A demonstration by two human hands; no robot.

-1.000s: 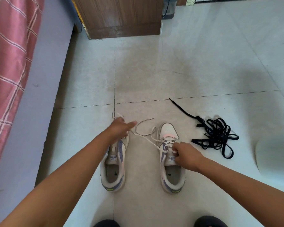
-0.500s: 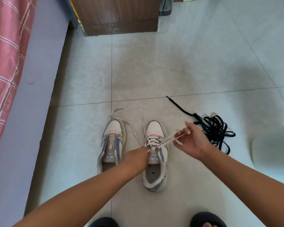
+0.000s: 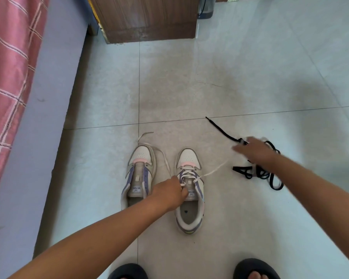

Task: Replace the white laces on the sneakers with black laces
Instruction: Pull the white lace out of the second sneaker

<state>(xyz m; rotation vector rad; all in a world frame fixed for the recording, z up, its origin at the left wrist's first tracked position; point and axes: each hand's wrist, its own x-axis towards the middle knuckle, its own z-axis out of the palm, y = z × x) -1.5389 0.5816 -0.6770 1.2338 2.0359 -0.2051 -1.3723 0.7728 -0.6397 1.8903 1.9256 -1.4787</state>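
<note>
Right hand [image 3: 252, 151] has swung out over the black laces [image 3: 270, 176], drawing the white lace [image 3: 214, 171] taut.

The floor [image 3: 240, 63] has big pale tiles. A brown wooden cabinet [image 3: 147, 15] stands far ahead. A pink checked cloth [image 3: 6, 63] hangs left.

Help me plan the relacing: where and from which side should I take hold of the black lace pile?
Probably best to pinch the black laces at the free tip. It trails straight out of the tangle toward the far left, flat on the floor tile and clear of the loops. Come from above on the left sneaker-side, fingers across the strand; grabbing the knotted bundle would likely lift the whole tangle.
</note>
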